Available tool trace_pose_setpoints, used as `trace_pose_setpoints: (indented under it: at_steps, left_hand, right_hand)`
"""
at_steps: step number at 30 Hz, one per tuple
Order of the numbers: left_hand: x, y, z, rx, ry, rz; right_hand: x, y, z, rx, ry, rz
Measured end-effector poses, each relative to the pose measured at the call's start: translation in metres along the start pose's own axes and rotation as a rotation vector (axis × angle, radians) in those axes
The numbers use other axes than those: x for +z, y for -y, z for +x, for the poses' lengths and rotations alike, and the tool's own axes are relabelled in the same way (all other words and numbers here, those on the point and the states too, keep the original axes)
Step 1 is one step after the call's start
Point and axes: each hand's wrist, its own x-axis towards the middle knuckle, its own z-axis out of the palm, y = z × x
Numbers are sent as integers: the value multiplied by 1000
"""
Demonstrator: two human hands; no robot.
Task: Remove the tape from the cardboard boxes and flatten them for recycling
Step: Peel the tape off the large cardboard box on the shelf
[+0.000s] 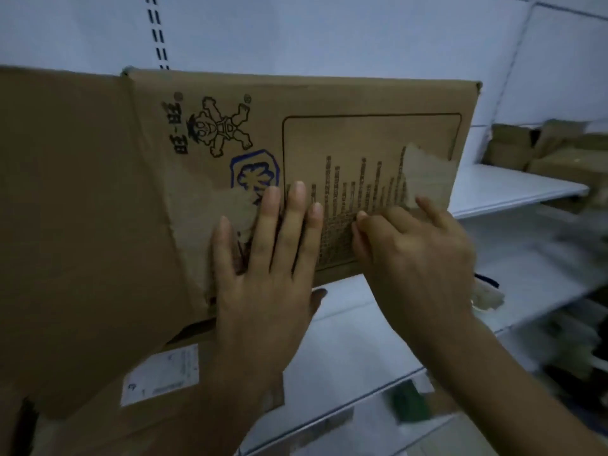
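Note:
A brown cardboard box [329, 100] with a printed cartoon figure and columns of text stands on a white shelf in front of me. My left hand [263, 258] presses flat against its printed face with straight, spread fingers. My right hand [411, 258] has its fingers curled against the same face and pinches at the surface near a pale torn patch [424, 179], where tape or paper has lifted. A second torn patch [237, 209] lies by my left fingers. A wide plain panel of cardboard [82, 225] extends to the left.
Another cardboard piece with a white label [161, 376] lies below the box. White metal shelves [510, 189] run to the right, with more cardboard boxes [543, 149] stacked at the far right. A dark green object [408, 403] lies on a lower shelf.

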Motion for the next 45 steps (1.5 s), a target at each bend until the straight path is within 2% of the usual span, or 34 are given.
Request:
trace_pose_setpoints:
  at_steps: [5, 12, 18, 22, 26, 31, 38, 42, 45]
  left_hand:
    - [-6, 27, 5, 168, -54, -100]
    - [9, 37, 2, 224, -91, -89]
    - [12, 40, 0, 242, -158, -106]
    - [9, 41, 0, 254, -141, -104]
    - [7, 43, -1, 252, -121, -105]
    - [10, 41, -1, 249, -136, -110]
    - [13, 39, 0, 230, -202, -112]
    - [15, 38, 0, 222, -216, -101]
    - [16, 38, -1, 224, -216, -86]
  right_hand:
    - [-9, 25, 6, 165, 104, -137]
    - [-2, 36, 18, 147, 63, -236]
    - [7, 40, -15, 343, -125, 113]
    - [11, 53, -17, 422, -132, 119]
    - [2, 49, -4, 374, -31, 61]
    - [-6, 46, 14, 313, 208, -108]
    - [-10, 45, 27, 214, 277, -196]
    - [-7, 37, 25, 242, 201, -162]
    - [-5, 25, 12, 391, 41, 96]
